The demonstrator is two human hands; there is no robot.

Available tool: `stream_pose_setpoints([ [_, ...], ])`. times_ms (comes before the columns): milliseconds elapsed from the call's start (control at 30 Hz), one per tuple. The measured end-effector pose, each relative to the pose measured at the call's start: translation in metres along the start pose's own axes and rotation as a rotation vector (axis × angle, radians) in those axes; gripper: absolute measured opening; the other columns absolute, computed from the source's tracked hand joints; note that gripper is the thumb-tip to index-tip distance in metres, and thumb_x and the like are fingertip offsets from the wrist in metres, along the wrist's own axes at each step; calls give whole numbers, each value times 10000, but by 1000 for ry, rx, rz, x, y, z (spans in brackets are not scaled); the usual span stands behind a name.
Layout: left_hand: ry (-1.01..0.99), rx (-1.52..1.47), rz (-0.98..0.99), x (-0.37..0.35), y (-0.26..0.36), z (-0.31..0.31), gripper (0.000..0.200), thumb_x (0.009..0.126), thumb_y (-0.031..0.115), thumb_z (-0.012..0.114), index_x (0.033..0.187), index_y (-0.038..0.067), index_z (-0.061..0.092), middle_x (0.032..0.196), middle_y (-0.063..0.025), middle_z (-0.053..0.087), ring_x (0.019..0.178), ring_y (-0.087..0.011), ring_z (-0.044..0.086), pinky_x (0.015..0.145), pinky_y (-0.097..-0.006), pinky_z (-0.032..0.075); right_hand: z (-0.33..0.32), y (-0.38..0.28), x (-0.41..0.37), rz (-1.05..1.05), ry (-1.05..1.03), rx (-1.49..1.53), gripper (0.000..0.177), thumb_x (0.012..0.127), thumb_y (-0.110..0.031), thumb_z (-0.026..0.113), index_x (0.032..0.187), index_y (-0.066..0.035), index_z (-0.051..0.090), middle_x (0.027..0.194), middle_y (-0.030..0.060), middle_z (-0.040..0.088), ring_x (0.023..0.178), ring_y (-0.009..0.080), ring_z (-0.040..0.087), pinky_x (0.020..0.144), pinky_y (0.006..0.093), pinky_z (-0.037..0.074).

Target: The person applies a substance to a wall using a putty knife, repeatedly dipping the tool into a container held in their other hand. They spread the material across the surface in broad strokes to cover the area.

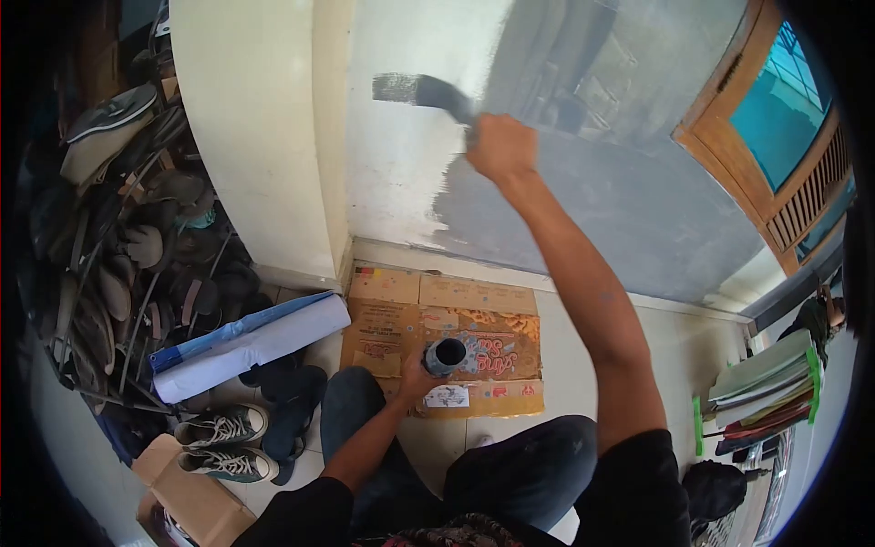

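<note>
My right hand [504, 149] is raised to the wall, its fingers wrapped round a paintbrush [468, 118] blurred by motion. A dark grey stroke runs left from the brush across the bare white part of the wall [392, 155]. Grey paint [583, 187] with a ragged left edge covers the wall to the right, darker and streaky higher up. Low down, my left hand [417, 378] grips the left side of a small round paint container [448, 356] with a dark inside. Beneath it lies a flattened cardboard sheet [510, 351] spotted with grey.
A crowded shoe rack [137, 264] stands at the left, with a long white-and-blue roll [255, 346], canvas sneakers [228, 456] and an open cardboard box [187, 497] near it. A pale pillar [251, 128] juts out beside the wall. To the right are a wooden-framed window [720, 118] and hanging cloths [761, 387].
</note>
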State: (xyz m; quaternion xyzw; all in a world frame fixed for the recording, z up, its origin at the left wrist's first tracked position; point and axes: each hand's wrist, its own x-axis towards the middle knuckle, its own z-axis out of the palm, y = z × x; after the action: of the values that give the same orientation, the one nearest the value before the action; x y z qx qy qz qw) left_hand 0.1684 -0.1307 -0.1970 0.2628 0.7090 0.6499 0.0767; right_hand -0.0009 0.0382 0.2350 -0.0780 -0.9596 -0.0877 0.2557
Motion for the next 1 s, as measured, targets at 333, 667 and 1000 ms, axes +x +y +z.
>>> stream_pose_setpoints([
  [333,54,-85,68,23,5,-1,782,577,151,979,1233,15,576,1136,-186,657,1089,-365,654,915,-442,525,-4,-47,-19,-137,90,232,199,842,-248,664,849,-57,718,788,219,707,739,406,703,690,504,559],
  [667,25,-88,25,39,-1,-14,847,585,171,980,1300,2,559,1205,-172,664,1147,-288,651,978,-413,512,22,-41,-3,-87,37,163,190,840,-240,678,856,-60,738,772,191,716,714,392,694,681,485,560],
  [1000,41,-85,107,39,1,-12,847,588,183,985,1294,-5,557,1190,-177,658,1137,-319,651,968,-413,516,29,-80,42,-184,107,172,215,867,-275,657,840,-80,745,740,160,712,725,383,696,676,490,554],
])
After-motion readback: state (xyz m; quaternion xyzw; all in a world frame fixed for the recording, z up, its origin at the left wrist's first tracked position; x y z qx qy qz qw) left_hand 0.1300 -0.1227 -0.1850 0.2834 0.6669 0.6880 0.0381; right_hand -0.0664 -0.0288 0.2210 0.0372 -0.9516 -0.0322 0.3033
